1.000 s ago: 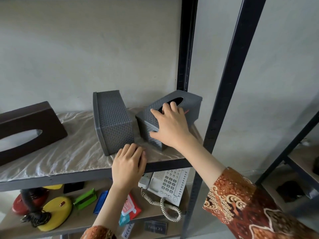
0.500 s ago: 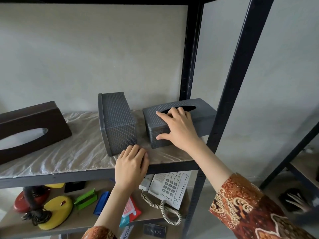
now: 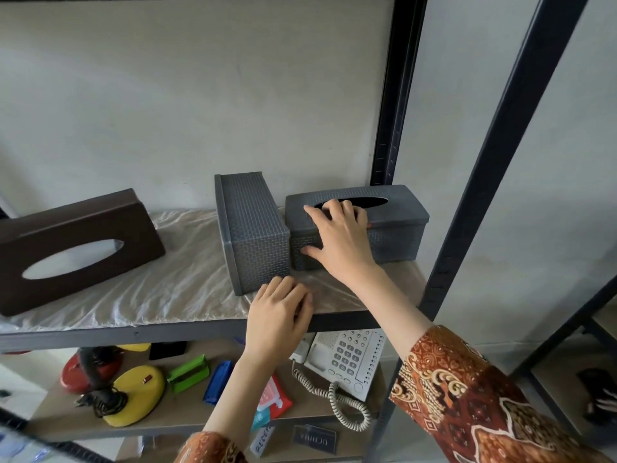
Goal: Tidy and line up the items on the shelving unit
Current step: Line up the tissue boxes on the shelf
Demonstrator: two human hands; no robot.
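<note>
A grey woven tissue box (image 3: 384, 222) lies flat near the right end of the upper shelf (image 3: 167, 330), close to the back edge, its oval slot facing up. The right hand (image 3: 337, 237) rests over its left front corner, fingers spread across the lid to the slot's rim and thumb pressed to the front wall, so it grips the box from above. Just beside it on the left, almost touching, a second grey woven box (image 3: 250, 232) stands on its side, its long face running from front to back. The left hand (image 3: 278, 315) lies palm down at the shelf's front edge, fingers loosely together and holding nothing, its fingertips right at that box's near corner (whether they touch it I cannot tell). A wrinkled plastic sheet (image 3: 160, 285) covers the shelf. Toward the left end, well apart from the grey pair, a dark brown tissue box (image 3: 76, 245) sits tilted, its oval opening facing forward.

On the lower shelf (image 3: 187, 407) lie a white desk telephone (image 3: 347, 359) with its coiled cord near the right end, a green stapler (image 3: 188, 372), a blue item (image 3: 218, 380), a yellow disc (image 3: 138, 396) and a red one (image 3: 91, 369).
</note>
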